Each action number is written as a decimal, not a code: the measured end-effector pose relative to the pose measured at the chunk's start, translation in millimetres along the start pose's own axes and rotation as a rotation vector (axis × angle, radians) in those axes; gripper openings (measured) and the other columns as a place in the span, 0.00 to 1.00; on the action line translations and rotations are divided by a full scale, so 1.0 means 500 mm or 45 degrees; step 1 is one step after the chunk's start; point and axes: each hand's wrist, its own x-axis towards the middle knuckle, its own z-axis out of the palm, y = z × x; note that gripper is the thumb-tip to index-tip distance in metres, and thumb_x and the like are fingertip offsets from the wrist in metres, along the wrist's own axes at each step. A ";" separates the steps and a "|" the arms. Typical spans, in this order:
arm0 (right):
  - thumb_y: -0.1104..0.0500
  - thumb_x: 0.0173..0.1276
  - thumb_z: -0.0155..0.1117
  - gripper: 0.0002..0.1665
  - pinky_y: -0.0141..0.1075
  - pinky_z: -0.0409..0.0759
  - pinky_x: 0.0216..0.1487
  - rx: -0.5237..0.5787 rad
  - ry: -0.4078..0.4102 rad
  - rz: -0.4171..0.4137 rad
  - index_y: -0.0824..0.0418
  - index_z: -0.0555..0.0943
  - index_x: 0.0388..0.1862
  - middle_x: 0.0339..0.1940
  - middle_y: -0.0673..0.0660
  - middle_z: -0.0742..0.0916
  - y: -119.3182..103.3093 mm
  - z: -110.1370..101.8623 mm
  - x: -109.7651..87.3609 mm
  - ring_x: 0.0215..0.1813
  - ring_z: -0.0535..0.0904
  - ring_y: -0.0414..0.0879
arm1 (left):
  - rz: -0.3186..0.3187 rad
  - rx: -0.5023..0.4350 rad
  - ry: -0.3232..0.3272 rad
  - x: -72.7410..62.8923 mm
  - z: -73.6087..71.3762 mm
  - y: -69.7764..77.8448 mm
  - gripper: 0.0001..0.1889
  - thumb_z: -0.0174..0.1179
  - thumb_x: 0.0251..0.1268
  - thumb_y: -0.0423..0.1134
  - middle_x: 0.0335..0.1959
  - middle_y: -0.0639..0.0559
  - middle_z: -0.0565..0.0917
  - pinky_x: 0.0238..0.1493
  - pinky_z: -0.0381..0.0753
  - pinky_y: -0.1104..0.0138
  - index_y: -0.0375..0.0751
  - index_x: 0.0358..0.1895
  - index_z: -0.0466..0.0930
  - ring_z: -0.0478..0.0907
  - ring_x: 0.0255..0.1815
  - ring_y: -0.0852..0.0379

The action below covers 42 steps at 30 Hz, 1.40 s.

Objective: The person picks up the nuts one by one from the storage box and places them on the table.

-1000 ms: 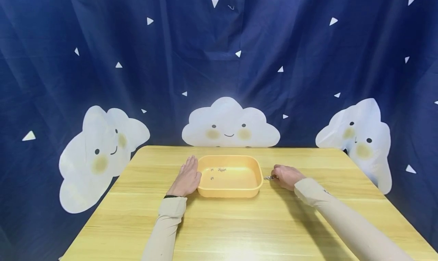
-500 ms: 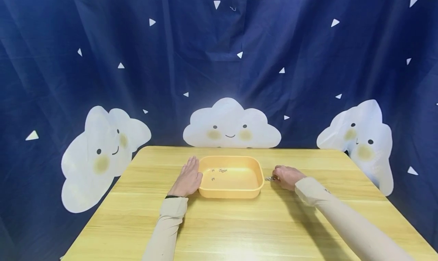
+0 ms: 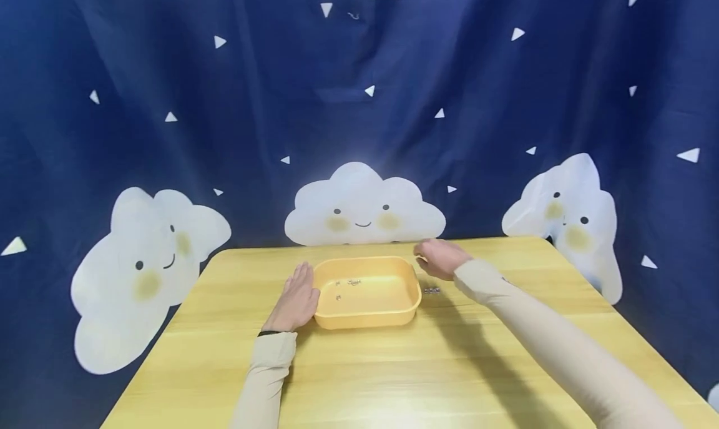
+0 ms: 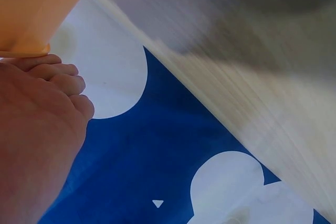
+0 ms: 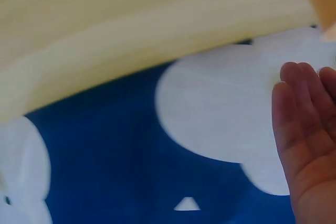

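A yellow-orange tray (image 3: 365, 320) with rounded corners sits on the table, also seen as an orange wall (image 4: 37, 14) in the left wrist view. Several small shiny silver pieces (image 3: 354, 282) lie inside, towards its left. My left hand (image 3: 293, 299) rests along the tray's left side, fingers straight and together. My right hand (image 3: 440, 258) is raised beside the tray's far right corner, fingers pointing left. In the right wrist view its fingers (image 5: 296, 108) bend slightly; I cannot tell whether the fingertips hold anything. More silver pieces (image 3: 432, 290) lie on the table right of the tray.
The wooden table (image 3: 359, 373) reaches back to a dark blue curtain (image 3: 253, 104) printed with white clouds and triangles. A shadow (image 3: 477, 348) of the right arm falls across the tabletop. A black band (image 3: 269, 333) circles the left wrist.
My right hand has lifted off the silver pieces and moved up and left towards the tray, uncovering those pieces. The left hand stays against the tray. The head view has shifted slightly.
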 end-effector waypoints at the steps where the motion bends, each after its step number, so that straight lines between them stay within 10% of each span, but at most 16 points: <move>1: 0.67 0.66 0.64 0.15 0.37 0.77 0.29 -0.006 -0.006 -0.009 0.54 0.76 0.21 0.23 0.48 0.81 -0.012 -0.004 0.020 0.26 0.74 0.42 | -0.008 -0.003 0.006 -0.004 -0.004 -0.006 0.33 0.34 0.81 0.38 0.85 0.32 0.41 0.86 0.39 0.41 0.24 0.81 0.42 0.36 0.88 0.37; 15: 0.62 0.72 0.63 0.11 0.39 0.85 0.38 -0.068 -0.227 -0.137 0.55 0.81 0.27 0.31 0.50 0.88 -0.156 0.014 0.197 0.32 0.81 0.45 | -0.056 0.013 0.063 -0.012 -0.021 -0.017 0.33 0.34 0.81 0.37 0.85 0.31 0.42 0.86 0.39 0.40 0.22 0.81 0.43 0.37 0.87 0.35; 28: 0.56 0.70 0.68 0.06 0.32 0.86 0.45 -0.207 -0.412 -0.109 0.50 0.86 0.44 0.40 0.46 0.90 -0.263 0.095 0.254 0.41 0.86 0.41 | -0.042 -0.003 0.101 -0.022 0.022 -0.017 0.32 0.38 0.80 0.36 0.84 0.28 0.48 0.85 0.44 0.38 0.20 0.79 0.50 0.43 0.87 0.32; 42: 0.63 0.66 0.69 0.12 0.27 0.87 0.47 -0.259 -0.184 -0.212 0.48 0.87 0.45 0.44 0.46 0.92 -0.301 0.181 0.242 0.43 0.89 0.39 | 0.028 0.068 0.138 -0.019 0.021 0.007 0.30 0.42 0.80 0.36 0.82 0.25 0.53 0.83 0.49 0.36 0.17 0.77 0.54 0.48 0.85 0.30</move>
